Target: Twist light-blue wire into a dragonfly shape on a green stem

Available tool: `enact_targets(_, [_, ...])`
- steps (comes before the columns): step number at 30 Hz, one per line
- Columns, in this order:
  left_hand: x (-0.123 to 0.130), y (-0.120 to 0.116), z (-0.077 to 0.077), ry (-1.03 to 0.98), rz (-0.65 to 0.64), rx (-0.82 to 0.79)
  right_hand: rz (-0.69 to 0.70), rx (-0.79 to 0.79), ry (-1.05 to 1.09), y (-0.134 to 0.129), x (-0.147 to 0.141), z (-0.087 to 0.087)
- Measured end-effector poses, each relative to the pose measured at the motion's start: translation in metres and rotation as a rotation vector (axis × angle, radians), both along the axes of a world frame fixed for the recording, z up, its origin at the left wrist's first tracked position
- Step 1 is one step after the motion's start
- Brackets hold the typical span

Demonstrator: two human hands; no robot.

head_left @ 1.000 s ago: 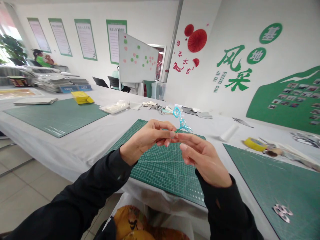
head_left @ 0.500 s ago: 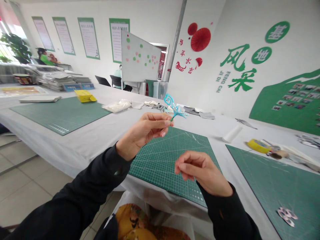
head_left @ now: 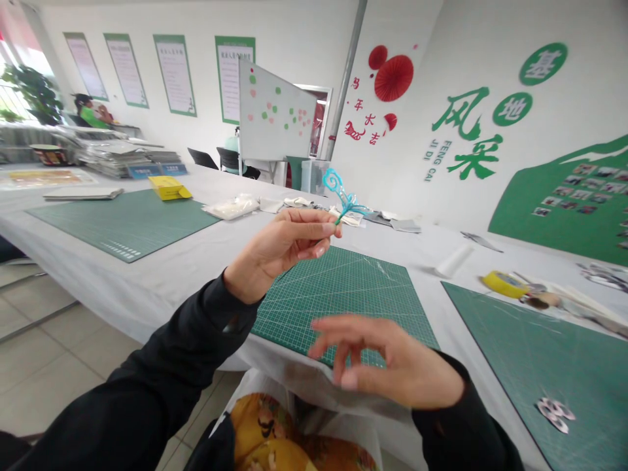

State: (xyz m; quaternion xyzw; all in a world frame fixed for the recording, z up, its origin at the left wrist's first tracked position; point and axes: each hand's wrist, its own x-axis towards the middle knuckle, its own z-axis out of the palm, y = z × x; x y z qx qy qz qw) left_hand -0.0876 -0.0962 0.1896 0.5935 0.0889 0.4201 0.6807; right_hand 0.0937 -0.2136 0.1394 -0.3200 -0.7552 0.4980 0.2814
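Between the thumb and fingers of my left hand [head_left: 294, 242] is the green stem of a blue curled ornament [head_left: 343, 196], held upright above the far part of the table. One scroll of it rises to the left, and small pale beads dot its middle. My right hand [head_left: 383, 356] hovers lower, over the near edge of the green cutting mat [head_left: 353, 288]. Its fingers are apart, slightly blurred, with nothing in them.
To the right, a second cutting mat [head_left: 530, 366] bears a small pinkish looped piece [head_left: 555, 413]. Beyond it lie yellow tape [head_left: 505, 284], a white roll [head_left: 454, 261] and scissors [head_left: 481, 241]. At left are another mat [head_left: 127, 226], a yellow box [head_left: 169, 188] and stacked papers [head_left: 108, 154].
My right hand has dropped toward the table's near edge, and its fingers have spread. My left hand has risen slightly with the blue ornament still in its pinch.
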Motion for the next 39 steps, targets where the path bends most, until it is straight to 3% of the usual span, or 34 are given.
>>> enact_targets(2, [-0.004,0.001,0.002,-0.005,0.039,-0.025,0.359,0.005,-0.054,-0.011,-0.006,0.000])
enact_targets(3, [-0.005,0.001,0.003,-0.001,0.056,-0.036,0.476,0.025,-0.063,-0.015,-0.005,0.001])
enact_targets(4, [-0.006,0.001,0.003,0.009,0.067,-0.042,0.501,0.048,-0.074,-0.017,-0.003,0.003])
enact_targets(5, [-0.005,0.000,0.003,0.025,0.070,-0.045,0.420,0.073,-0.085,-0.017,0.001,0.006])
enact_targets(6, [-0.004,-0.001,0.003,0.042,0.067,-0.043,0.241,0.087,-0.084,-0.015,0.006,0.008])
enact_targets(9, [0.003,-0.007,-0.003,0.111,0.029,-0.024,-0.449,0.115,0.042,0.001,0.018,0.012])
enact_targets(10, [0.006,-0.009,-0.006,0.138,0.021,-0.007,-0.582,0.123,0.143,0.007,0.018,0.012])
enact_targets(11, [0.010,-0.010,-0.008,0.161,0.013,0.016,-0.628,0.120,0.230,0.012,0.017,0.011])
enact_targets(15, [0.019,-0.010,-0.018,0.167,0.001,0.101,-0.496,0.048,0.396,0.022,-0.004,0.003])
enact_targets(19, [0.019,-0.007,-0.023,0.170,0.026,0.089,-0.561,0.048,0.463,0.024,-0.015,-0.005])
enact_targets(24, [0.018,-0.006,-0.026,0.141,-0.014,0.007,-0.592,0.068,0.478,0.028,-0.004,-0.013])
enact_targets(29, [0.018,0.000,-0.030,0.116,-0.038,-0.017,-0.605,0.039,0.345,0.024,0.013,-0.025])
enact_targets(35, [0.010,0.009,-0.024,0.006,0.056,-0.094,-0.309,-0.150,0.064,0.004,0.024,-0.028])
enact_targets(39, [0.011,0.006,-0.025,0.050,-0.014,-0.075,-0.388,-0.114,0.106,0.003,0.021,-0.022])
